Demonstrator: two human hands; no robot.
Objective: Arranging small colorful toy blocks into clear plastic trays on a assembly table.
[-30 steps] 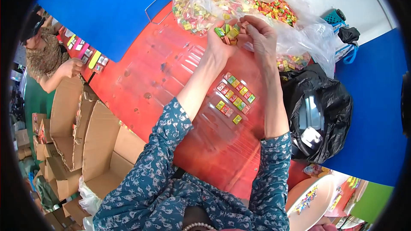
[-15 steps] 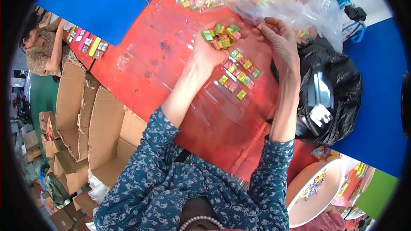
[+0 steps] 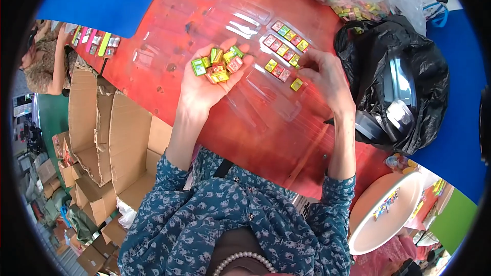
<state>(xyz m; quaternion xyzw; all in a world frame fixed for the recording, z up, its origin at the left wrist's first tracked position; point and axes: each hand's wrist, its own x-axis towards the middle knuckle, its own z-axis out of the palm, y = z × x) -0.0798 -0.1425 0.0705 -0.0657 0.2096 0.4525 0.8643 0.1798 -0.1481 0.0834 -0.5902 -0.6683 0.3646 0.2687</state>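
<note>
My left hand [image 3: 204, 89] is cupped palm up around a heap of small block-shaped wrapped candies [image 3: 219, 66], yellow, green and red. Beyond it to the right, similar candies [image 3: 282, 50] stand in slanting rows in a clear plastic tray [image 3: 287, 106] on the red table. One yellow candy [image 3: 296, 84] sits apart at the near end of a row. My right hand [image 3: 327, 76] has its thumb and forefinger drawn together at the right end of the middle rows; whatever lies between the fingertips is hidden.
More clear trays [image 3: 243, 20] lie behind. A black plastic bag [image 3: 427, 76] holding clear plastic pieces stands right. Clear bags of candies [image 3: 358, 11] lie at the back. A pale basin [image 3: 358, 225] is at lower right, cardboard boxes [image 3: 128, 143] at left. Another person [image 3: 46, 69] sits far left.
My right hand has come down from above the tray to its rows, where it was pinching a small reddish candy. My left hand, with the heap, has moved left and nearer.
</note>
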